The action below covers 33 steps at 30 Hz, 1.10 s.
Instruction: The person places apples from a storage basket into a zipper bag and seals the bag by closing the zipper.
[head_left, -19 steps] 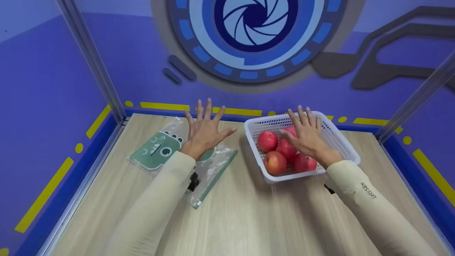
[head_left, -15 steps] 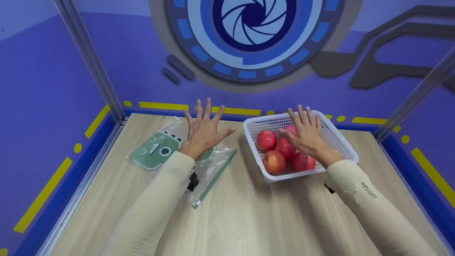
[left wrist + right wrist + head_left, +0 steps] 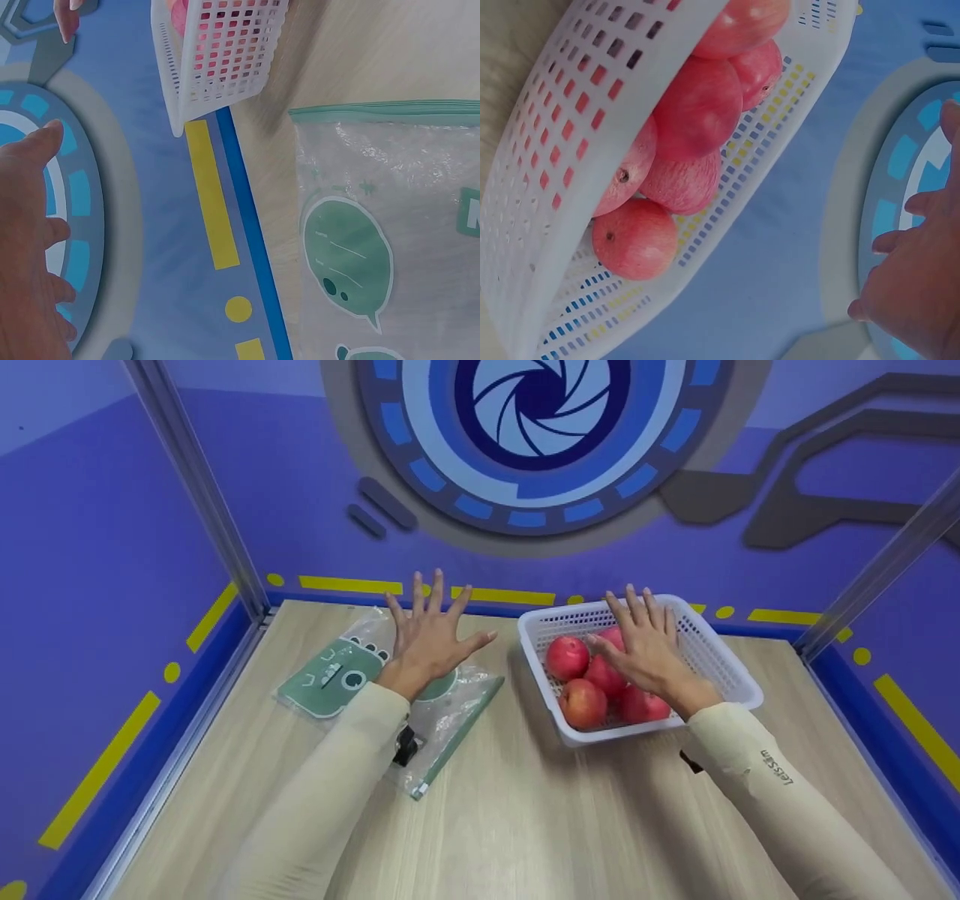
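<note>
My left hand (image 3: 429,649) is held with fingers spread above a clear zip bag (image 3: 457,720) with green printed pictures, hiding part of it. In the left wrist view the bag's green zip strip (image 3: 390,112) runs along its edge. My right hand (image 3: 649,656), fingers straight and thumb out, hovers over a white plastic basket (image 3: 724,660) and holds nothing. Several red apples (image 3: 568,658) lie in the basket, some partly hidden behind that hand. From the right wrist, the apples (image 3: 636,238) show through and over the basket's slotted wall (image 3: 577,112).
All of this stands on a wooden tabletop (image 3: 517,825). A blue-purple back wall (image 3: 300,495) with a round printed emblem rises close behind the basket. Metal posts (image 3: 199,487) mark the corners, and side panels (image 3: 90,622) flank the table.
The head view shifts very slightly. Both hands stay spread in nearly the same place, and the bag, basket and apples have not moved.
</note>
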### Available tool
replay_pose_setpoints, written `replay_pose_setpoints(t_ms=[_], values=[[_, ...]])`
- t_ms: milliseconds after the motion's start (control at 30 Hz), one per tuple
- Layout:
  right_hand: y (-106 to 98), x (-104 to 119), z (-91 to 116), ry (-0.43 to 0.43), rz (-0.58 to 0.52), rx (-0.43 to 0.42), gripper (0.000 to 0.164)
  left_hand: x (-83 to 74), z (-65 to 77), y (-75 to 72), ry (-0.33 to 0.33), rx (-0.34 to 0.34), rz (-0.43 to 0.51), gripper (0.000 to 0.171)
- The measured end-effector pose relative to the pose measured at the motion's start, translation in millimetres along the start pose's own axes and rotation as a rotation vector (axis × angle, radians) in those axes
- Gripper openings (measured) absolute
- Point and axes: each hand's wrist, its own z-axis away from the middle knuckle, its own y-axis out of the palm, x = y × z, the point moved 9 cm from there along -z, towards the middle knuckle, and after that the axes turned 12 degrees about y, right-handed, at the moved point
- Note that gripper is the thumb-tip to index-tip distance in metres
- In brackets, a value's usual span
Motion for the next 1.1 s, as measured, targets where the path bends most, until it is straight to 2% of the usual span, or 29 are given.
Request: replay_pose_setpoints(t_ms=[167,433,667,1100], values=[[0.5,2.2,1.7,-0.001,-0.015,-0.010,0.083,-0.4,0.4,-0.3,0.002,-0.007,0.016,0.093],[-0.9,9.4,6.2,-0.017,-0.043,-0.043,0.085,-3.5,1.9,-0.4,0.015,-0.033,-0.021,0.092],[3.1,15.0,14.5,-0.017,-0.100,-0.058,0.087,-5.5,7.6,3.5,0.015,-0.047,0.004,0.091],[6.9,30.0,24.6,-0.062,-0.221,-0.105,0.083,-12.4,17.4,-3.8,0.027,-0.134,0.066,0.089]])
